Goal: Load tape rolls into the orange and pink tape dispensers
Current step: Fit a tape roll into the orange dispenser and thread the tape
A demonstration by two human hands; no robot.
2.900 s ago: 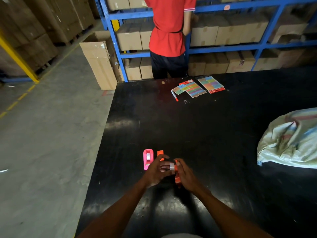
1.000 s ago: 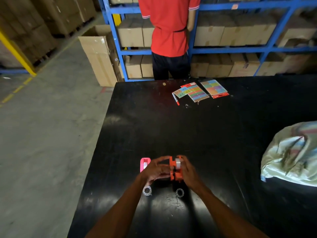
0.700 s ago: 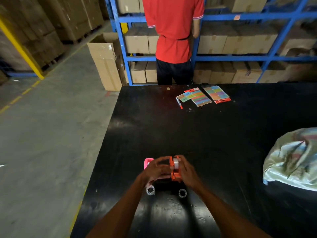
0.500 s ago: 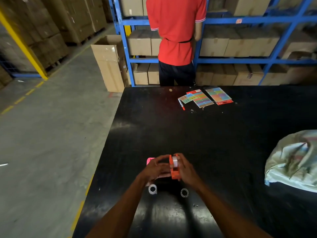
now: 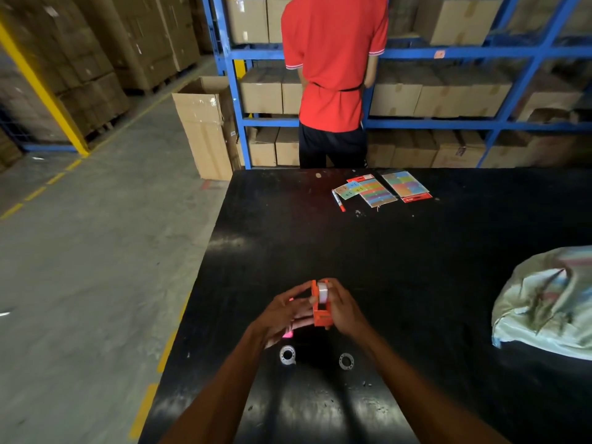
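- Floor [image 5: 96, 267]: grey concrete with yellow line marks, left of the counter.
- Carton [image 5: 205, 129]: tall, open at the top, standing on the floor by the blue rack [image 5: 238, 116].
- Counter [image 5: 416, 251]: black and glossy, filling the right and lower part of the view.
- Left hand [image 5: 282, 312]: fingers curled against the left side of the orange dispenser, holding it.
- Pink dispenser [image 5: 288, 334]: mostly hidden under the left hand; only small pink bits show at the hand's edge.
- Left core [image 5: 287, 354]: a small clear ring lying flat on the counter, just below the left hand.
- Orange dispenser [image 5: 321, 307]: held between both hands, just above the counter or resting on it; I cannot tell which.
- Tape roll [image 5: 323, 292]: whitish, seated in the top of the orange dispenser.
- Person [image 5: 333, 75]: red shirt, dark trousers, back turned, standing at the rack beyond the counter's far edge.
- Right hand [image 5: 344, 310]: closed on the right side of the orange dispenser, thumb up beside the roll.
- Right core [image 5: 346, 361]: a second clear ring flat on the counter, below the right hand, apart from the first.
- Pen [image 5: 338, 200]: by the far edge.
- Cards [image 5: 384, 189]: colourful packs lying just right of the pen.
- Sack [image 5: 544, 299]: pale, crumpled, at the counter's right edge.
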